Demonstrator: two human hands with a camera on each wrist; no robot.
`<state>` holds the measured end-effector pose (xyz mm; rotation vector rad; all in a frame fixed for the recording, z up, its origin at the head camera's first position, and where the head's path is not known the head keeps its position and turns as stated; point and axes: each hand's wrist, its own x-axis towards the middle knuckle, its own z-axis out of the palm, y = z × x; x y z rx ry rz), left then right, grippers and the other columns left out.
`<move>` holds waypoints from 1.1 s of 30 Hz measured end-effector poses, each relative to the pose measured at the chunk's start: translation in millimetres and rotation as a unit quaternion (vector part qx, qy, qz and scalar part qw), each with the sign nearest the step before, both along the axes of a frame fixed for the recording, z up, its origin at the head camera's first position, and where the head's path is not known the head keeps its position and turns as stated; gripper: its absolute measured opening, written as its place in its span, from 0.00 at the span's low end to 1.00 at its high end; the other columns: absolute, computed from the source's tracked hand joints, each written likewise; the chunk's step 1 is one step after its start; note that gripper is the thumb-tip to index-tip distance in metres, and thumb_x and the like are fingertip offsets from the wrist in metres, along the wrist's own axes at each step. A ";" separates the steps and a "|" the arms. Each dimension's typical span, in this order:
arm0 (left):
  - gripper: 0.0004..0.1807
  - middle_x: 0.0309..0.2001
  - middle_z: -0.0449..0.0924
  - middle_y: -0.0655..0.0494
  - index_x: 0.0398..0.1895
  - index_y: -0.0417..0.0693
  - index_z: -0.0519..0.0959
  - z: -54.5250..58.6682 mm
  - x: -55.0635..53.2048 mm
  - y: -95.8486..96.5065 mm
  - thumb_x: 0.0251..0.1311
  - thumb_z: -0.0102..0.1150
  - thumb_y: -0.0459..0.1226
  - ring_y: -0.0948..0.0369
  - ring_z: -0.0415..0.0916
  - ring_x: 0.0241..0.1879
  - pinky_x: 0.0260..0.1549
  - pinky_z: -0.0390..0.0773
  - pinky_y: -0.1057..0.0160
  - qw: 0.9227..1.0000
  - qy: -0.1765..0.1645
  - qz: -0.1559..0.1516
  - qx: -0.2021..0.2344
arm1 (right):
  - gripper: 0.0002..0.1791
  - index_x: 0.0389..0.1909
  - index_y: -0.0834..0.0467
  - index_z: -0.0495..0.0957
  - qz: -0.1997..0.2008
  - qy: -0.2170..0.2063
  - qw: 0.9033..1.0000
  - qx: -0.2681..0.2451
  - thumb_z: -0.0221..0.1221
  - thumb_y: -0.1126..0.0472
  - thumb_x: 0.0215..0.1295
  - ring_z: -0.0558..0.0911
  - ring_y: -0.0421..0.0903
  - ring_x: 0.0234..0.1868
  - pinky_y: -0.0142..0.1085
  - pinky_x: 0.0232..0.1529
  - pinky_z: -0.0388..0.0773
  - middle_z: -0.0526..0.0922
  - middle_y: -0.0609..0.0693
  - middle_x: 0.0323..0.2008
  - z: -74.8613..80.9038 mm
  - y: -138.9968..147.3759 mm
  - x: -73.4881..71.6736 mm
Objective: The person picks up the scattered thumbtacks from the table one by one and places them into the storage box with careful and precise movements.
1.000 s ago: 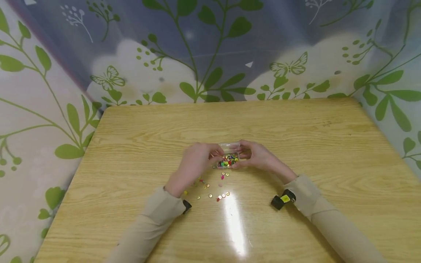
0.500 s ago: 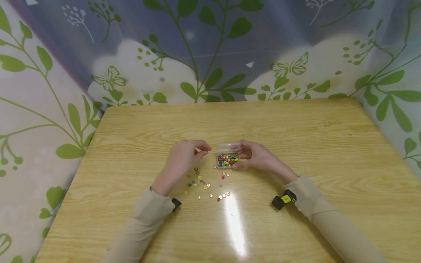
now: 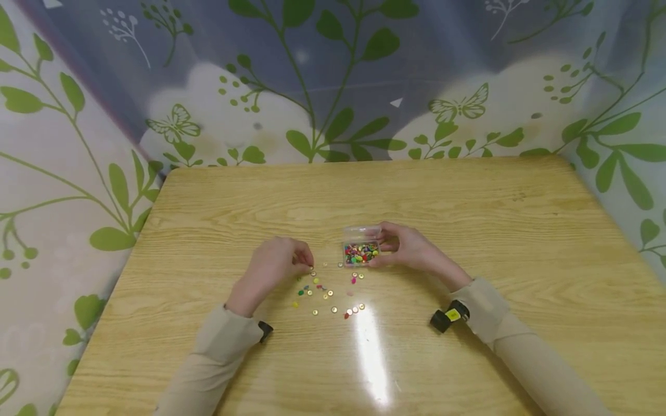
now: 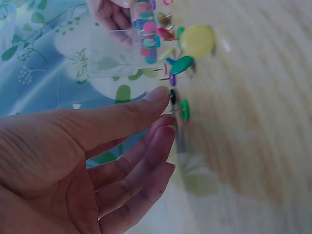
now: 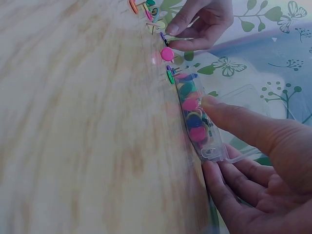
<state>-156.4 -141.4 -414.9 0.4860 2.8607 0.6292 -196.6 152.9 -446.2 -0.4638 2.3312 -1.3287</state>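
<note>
A small clear plastic box (image 5: 213, 152) full of coloured thumbtacks stands mid-table, its clear lid (image 3: 359, 233) raised at the back. The right hand (image 3: 411, 248) grips its right end, thumb at the front and fingers behind. Left of the box, the left hand (image 3: 276, 263) is down at the scattered thumbtacks. In the left wrist view its thumb tip is right at a black thumbtack (image 4: 173, 96), with a gap between thumb and fingertips. A green thumbtack (image 4: 185, 110) lies just beyond. The right wrist view shows the same thumb and fingers around a dark thumbtack.
Several loose thumbtacks lie on the wooden table (image 3: 458, 202) in front and left of the box, among them a yellow thumbtack (image 3: 295, 304), a red thumbtack (image 3: 347, 316) and a pink thumbtack (image 3: 354, 281). A leaf-patterned curtain (image 3: 333, 75) borders the table's back and sides.
The left hand has drawn back from the box to the left, then down to the loose thumbtacks, uncovering some of them. The right hand and box stay in place.
</note>
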 end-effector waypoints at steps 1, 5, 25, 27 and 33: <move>0.05 0.30 0.86 0.64 0.27 0.57 0.85 -0.7 0.3 0.9 0.57 0.74 0.39 0.65 0.79 0.31 0.33 0.76 0.61 1.000 0.004 0.001 -0.001 | 0.36 0.64 0.59 0.73 0.000 0.001 1.000 0.001 0.76 0.61 0.54 0.80 0.60 0.60 0.46 0.60 0.78 0.77 0.62 0.58 0.3 0.1 0.1; 0.05 0.29 0.86 0.62 0.27 0.55 0.85 -1.3 1.5 4.3 0.58 0.73 0.38 0.65 0.78 0.30 0.33 0.76 0.61 1.000 0.017 0.007 -0.002 | 0.36 0.63 0.60 0.73 0.000 0.003 1.000 0.001 0.76 0.60 0.54 0.80 0.61 0.60 0.47 0.60 0.78 0.77 0.62 0.58 -0.1 0.2 0.8; 0.03 0.33 0.88 0.59 0.34 0.53 0.85 4.2 -3.0 20.5 0.60 0.71 0.37 0.62 0.84 0.33 0.33 0.81 0.61 0.997 0.062 0.027 0.046 | 0.36 0.65 0.60 0.73 0.003 0.003 1.000 0.002 0.75 0.61 0.55 0.79 0.60 0.60 0.47 0.61 0.78 0.77 0.62 0.59 0.2 1.2 -0.6; 0.04 0.33 0.89 0.60 0.33 0.55 0.85 6.1 -4.4 26.6 0.59 0.72 0.39 0.63 0.84 0.32 0.32 0.79 0.61 0.997 0.062 0.022 0.047 | 0.37 0.65 0.59 0.73 0.003 0.003 1.000 0.003 0.76 0.61 0.55 0.80 0.60 0.60 0.47 0.61 0.78 0.77 0.62 0.59 0.0 1.0 -0.9; 0.04 0.33 0.89 0.62 0.37 0.56 0.87 10.5 -7.8 47.4 0.60 0.71 0.42 0.64 0.84 0.31 0.27 0.78 0.65 0.996 0.077 -0.004 0.047 | 0.36 0.65 0.59 0.73 0.005 0.008 1.000 -0.003 0.76 0.61 0.55 0.80 0.59 0.60 0.46 0.60 0.78 0.78 0.61 0.58 -0.8 0.8 -1.1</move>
